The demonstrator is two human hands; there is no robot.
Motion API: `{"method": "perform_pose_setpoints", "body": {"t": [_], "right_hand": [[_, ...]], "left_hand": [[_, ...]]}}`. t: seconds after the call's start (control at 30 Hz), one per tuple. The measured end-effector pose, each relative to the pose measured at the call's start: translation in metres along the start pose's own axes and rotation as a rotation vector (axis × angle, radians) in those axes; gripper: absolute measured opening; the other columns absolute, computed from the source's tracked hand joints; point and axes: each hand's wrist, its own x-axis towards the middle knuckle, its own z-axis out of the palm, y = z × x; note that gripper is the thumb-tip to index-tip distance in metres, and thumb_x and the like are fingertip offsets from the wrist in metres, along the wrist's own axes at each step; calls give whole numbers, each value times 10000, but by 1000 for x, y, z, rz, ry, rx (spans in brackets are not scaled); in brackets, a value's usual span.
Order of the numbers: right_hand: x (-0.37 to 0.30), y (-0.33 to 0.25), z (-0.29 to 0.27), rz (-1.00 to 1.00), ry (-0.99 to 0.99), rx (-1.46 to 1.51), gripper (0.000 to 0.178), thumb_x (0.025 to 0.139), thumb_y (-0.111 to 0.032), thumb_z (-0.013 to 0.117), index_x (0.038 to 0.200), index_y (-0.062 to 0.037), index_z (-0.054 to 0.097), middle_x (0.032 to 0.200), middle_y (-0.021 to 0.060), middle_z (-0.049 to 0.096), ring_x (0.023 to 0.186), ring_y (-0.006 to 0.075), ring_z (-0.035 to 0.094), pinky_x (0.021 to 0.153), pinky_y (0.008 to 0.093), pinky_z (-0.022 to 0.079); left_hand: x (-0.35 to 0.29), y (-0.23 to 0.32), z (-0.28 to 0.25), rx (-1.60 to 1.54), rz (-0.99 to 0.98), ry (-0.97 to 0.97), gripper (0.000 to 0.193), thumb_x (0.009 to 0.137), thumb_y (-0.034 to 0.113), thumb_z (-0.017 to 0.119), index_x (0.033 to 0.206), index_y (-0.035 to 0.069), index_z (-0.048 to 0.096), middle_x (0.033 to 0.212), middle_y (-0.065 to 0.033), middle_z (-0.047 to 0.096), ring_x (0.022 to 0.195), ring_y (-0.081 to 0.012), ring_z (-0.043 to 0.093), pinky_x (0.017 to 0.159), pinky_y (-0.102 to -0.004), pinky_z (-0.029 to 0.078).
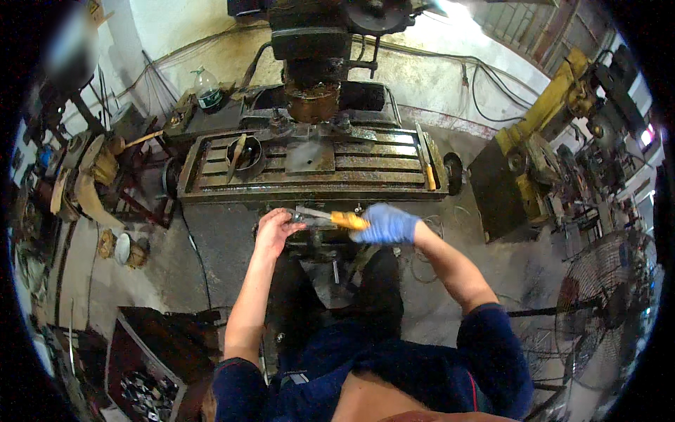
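In front of the machine table, my left hand [275, 230] is bare, its fingers pinched round a small metal piece [298, 217] that they partly hide. My right hand [388, 224], in a blue glove, grips the yellow handle [349, 220] of a file [314, 212]. The file's metal blade points left, its tip at the small piece; whether the two touch is hard to tell. Beyond my hands stretches the slotted milling machine table [316, 188], with a flat metal plate [310, 157] on it.
A round pot [256, 156] with a brush [238, 156] across it stands on the table's left. Another yellow-handled file [429, 171] lies at its right end. Below left is a bin [140, 355] of metal pieces. A caged fan [605, 302] stands right; a bottle [207, 90] sits behind left.
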Motion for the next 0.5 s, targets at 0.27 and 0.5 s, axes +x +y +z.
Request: {"method": "perform_pose_setpoints", "body": {"t": [0.27, 0.5], "right_hand": [[-29, 5, 6, 159, 52, -128, 575, 743, -584, 504, 733, -26, 642, 675, 214, 592, 667, 377, 581, 632, 432, 454], [44, -4, -46, 423, 246, -196, 572, 728, -545, 533, 816, 8, 645, 830, 247, 615, 816, 365, 611, 723, 420, 474]], "left_hand": [[28, -4, 20, 186, -35, -53, 57, 789, 2, 490, 829, -33, 511, 796, -115, 567, 666, -226, 618, 639, -343, 543], [84, 34, 58, 885, 267, -47, 106, 740, 62, 560, 800, -23, 580, 731, -92, 612, 649, -171, 603, 577, -290, 519]]}}
